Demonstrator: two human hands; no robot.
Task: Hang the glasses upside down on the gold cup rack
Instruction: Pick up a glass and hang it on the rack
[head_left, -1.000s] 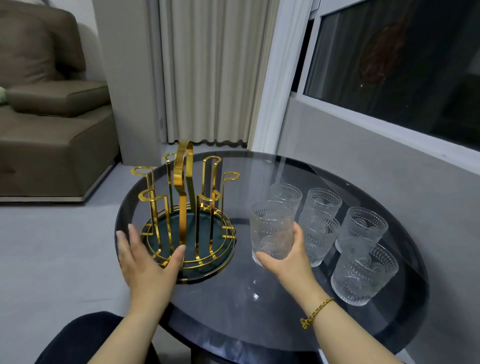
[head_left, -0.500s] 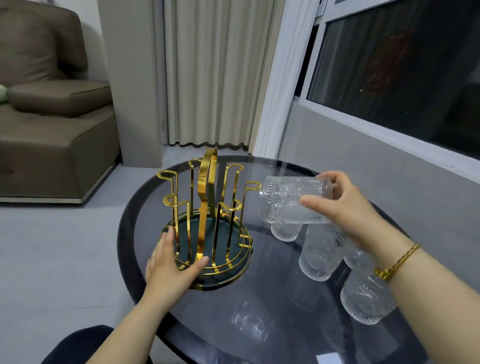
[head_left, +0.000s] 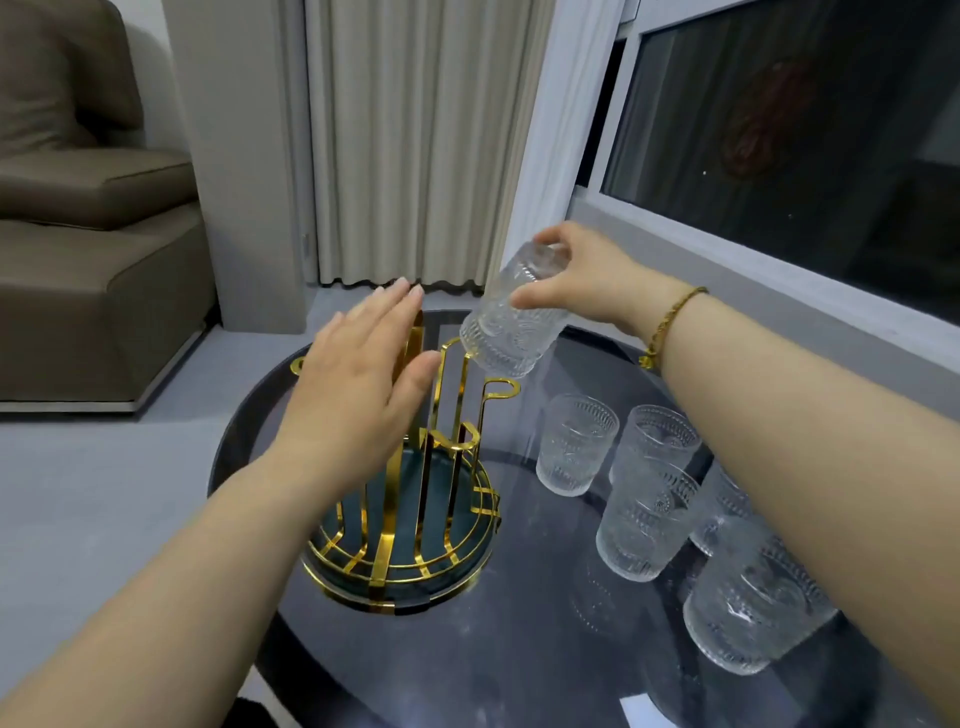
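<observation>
The gold cup rack (head_left: 415, 519) with a dark green base stands on the left half of the round glass table (head_left: 519, 649). My right hand (head_left: 582, 280) grips a clear embossed glass (head_left: 511, 317) by its base, tilted mouth-down just above a far-right gold peg. Its rim touches or nearly touches that peg's tip. My left hand (head_left: 358, 384) hovers open, fingers together and flat, in front of the rack's tall centre handle, hiding part of it. Several more embossed glasses (head_left: 649, 499) stand upright on the table to the right of the rack.
A brown sofa (head_left: 93, 249) sits at the left on a grey floor. Beige curtains (head_left: 415, 140) hang behind the table, and a dark window (head_left: 779, 130) with a grey sill wall runs along the right. A white slip (head_left: 644, 712) lies at the table's near edge.
My right hand lifted a glass from the group, turned it mouth-down and carried it over the rack's pegs. My left hand left the rack's base rim and rose beside the handle.
</observation>
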